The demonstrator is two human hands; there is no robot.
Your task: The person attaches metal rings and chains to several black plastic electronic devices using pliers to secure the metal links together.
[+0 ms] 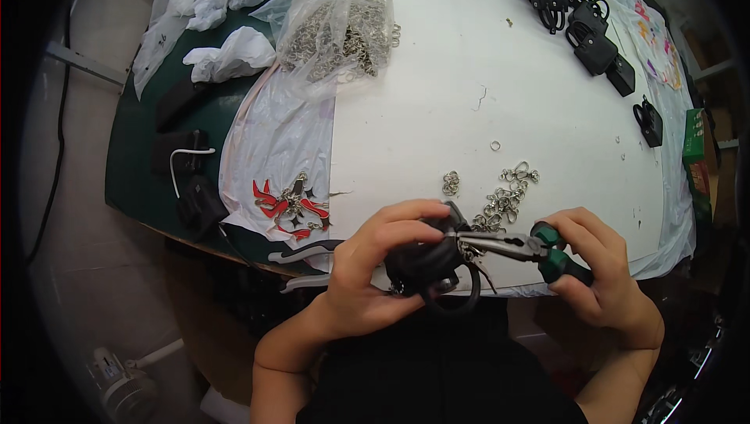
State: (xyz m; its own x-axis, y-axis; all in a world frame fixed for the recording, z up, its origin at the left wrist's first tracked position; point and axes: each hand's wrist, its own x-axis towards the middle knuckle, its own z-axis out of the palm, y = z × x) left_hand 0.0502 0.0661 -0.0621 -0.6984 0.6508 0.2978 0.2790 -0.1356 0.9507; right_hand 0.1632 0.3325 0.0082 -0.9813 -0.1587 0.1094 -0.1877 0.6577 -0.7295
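My left hand (367, 256) is closed around a small black bag-like item (422, 268) with a looped black strap, at the table's near edge. In my right hand (601, 260) are needle-nose pliers (504, 244) with green and black handles. The pliers' tips reach the item's upper right side, where small metal fittings show; whether the jaws grip one cannot be made out. Just beyond lies a pile of silver clasps and rings (500, 203). A smaller heap of rings (451, 182) and a single ring (495, 145) are near it. Grey-handled pliers (301, 252) stick out left of my left hand.
Red and black charms (289, 207) with metal parts lie on white plastic at the left. A clear bag of metal rings (336, 37) stands farther back. Several small black bag-like items (594, 49) line the far right. Black devices and a white cable (173, 170) sit far left.
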